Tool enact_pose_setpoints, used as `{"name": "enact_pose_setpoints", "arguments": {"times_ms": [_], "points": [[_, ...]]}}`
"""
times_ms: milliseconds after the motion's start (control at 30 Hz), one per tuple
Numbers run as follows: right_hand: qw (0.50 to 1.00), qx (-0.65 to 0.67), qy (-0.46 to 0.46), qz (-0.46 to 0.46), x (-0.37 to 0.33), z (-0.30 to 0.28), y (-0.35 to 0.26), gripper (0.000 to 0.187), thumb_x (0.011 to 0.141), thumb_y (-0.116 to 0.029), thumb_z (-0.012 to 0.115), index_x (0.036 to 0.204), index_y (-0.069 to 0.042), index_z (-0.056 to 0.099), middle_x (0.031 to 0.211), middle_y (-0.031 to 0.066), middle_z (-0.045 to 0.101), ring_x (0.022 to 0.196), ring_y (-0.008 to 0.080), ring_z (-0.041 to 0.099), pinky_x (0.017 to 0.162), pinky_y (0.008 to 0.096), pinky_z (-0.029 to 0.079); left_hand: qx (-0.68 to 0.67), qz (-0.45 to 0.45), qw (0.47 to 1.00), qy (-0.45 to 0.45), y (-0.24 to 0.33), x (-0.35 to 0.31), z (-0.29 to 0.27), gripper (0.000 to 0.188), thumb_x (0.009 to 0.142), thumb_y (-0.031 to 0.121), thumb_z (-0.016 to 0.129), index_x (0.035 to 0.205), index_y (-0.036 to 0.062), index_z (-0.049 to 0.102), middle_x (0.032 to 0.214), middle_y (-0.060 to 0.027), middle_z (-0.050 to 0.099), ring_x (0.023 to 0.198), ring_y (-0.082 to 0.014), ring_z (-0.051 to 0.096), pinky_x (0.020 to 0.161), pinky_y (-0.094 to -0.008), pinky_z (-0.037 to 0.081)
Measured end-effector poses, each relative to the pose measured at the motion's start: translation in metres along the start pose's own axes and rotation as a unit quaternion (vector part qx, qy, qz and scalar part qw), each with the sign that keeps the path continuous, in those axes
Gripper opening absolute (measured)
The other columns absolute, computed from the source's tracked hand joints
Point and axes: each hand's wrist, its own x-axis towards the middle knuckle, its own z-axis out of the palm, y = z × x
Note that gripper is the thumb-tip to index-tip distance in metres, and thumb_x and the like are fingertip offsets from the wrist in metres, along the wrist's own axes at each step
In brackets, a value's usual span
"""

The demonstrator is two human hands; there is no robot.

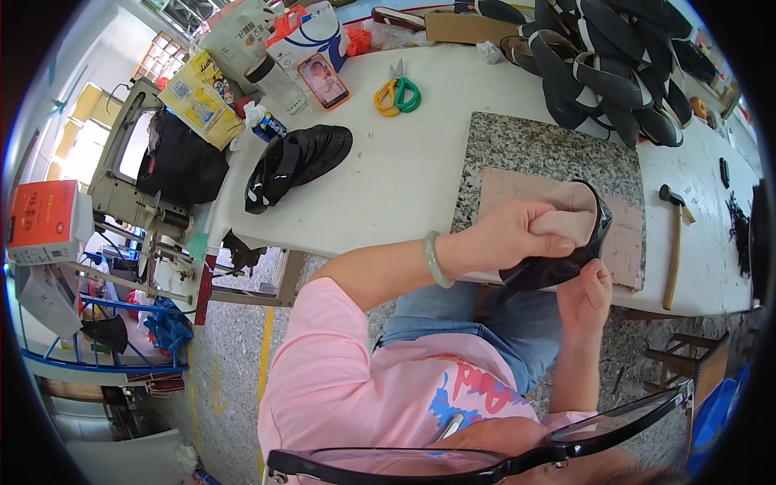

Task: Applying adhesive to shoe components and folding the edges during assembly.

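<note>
In both hands, over a speckled stone slab, is a glossy black shoe upper (537, 273) with a pale beige lining (570, 225). My left hand (517, 234) is closed on the lining side, its thumb lying over the beige part. Lower and to the right, my right hand (588, 293) pinches the black edge between bent fingers. Under the work, a light pinkish board (505, 190) lies on the stone slab (517, 141). Another glossy black piece, a gathered shoe upper (299, 162), sits on the white table to the left.
A hammer (673, 242) lies right of the slab. Scissors (396, 93) with yellow and green handles and a phone (322, 81) are farther back. Many dark shoes (602, 73) are heaped at the back right. A sewing machine (121, 153) stands at left.
</note>
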Motion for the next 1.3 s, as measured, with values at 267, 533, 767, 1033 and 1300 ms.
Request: {"name": "enact_pose_setpoints", "arguments": {"times_ms": [267, 533, 767, 1033, 1300], "points": [[0.617, -0.683, -0.193, -0.339, 0.017, 0.053, -0.084, 0.027, 0.067, -0.013, 0.077, 0.09, -0.007, 0.066, 0.103, 0.008, 0.064, 0.096, 0.0205, 0.06, 0.093, 0.0443, 0.039, 0.395, 0.078, 0.873, -0.275, 0.021, 0.016, -0.023, 0.026, 0.083, 0.026, 0.068, 0.093, 0.0026, 0.063, 0.089, -0.0128, 0.063, 0.091, -0.032, 0.057, 0.081, -0.0384, 0.044], [0.451, -0.816, -0.264, -0.248, 0.036, 0.039, -0.105, 0.02, 0.071, -0.008, 0.061, 0.09, -0.011, 0.066, 0.094, 0.0016, 0.058, 0.091, 0.0152, 0.056, 0.076, 0.0385, 0.035, 0.595, 0.165, 0.72, -0.316, 0.044, 0.083, -0.021, 0.016, 0.076, 0.017, 0.067, 0.08, 0.0019, 0.065, 0.073, -0.013, 0.063, 0.074, -0.0296, 0.059, 0.068, -0.0403, 0.046], [0.326, -0.885, -0.24, -0.229, 0.046, -0.012, -0.039, 0.011, 0.071, -0.014, 0.061, 0.077, -0.009, 0.068, 0.092, -0.0004, 0.054, 0.092, 0.0137, 0.051, 0.079, 0.0365, 0.034, 0.778, 0.201, 0.579, -0.143, -0.023, 0.104, -0.042, 0.016, 0.079, 0.023, 0.065, 0.079, 0.0085, 0.071, 0.079, -0.0065, 0.065, 0.092, -0.0231, 0.057, 0.079, -0.0419, 0.045], [0.402, -0.865, -0.19, -0.234, 0.052, 0.003, -0.04, 0.012, 0.073, -0.013, 0.06, 0.082, -0.008, 0.067, 0.091, -0.0015, 0.053, 0.092, 0.0127, 0.051, 0.077, 0.0353, 0.034, 0.746, 0.061, 0.652, -0.121, -0.017, 0.109, -0.036, 0.024, 0.078, 0.028, 0.063, 0.076, 0.006, 0.071, 0.076, -0.0115, 0.066, 0.085, -0.03, 0.061, 0.076, -0.0441, 0.047], [0.381, -0.892, -0.176, -0.168, 0.05, 0.004, -0.027, 0.019, 0.076, -0.012, 0.059, 0.093, -0.008, 0.067, 0.093, -0.0015, 0.053, 0.096, 0.0121, 0.052, 0.078, 0.0359, 0.034, 0.72, 0.029, 0.679, -0.14, -0.008, 0.119, -0.045, 0.026, 0.076, 0.028, 0.064, 0.072, 0.0031, 0.068, 0.07, -0.0159, 0.064, 0.069, -0.0323, 0.063, 0.063, -0.0441, 0.049]]}}
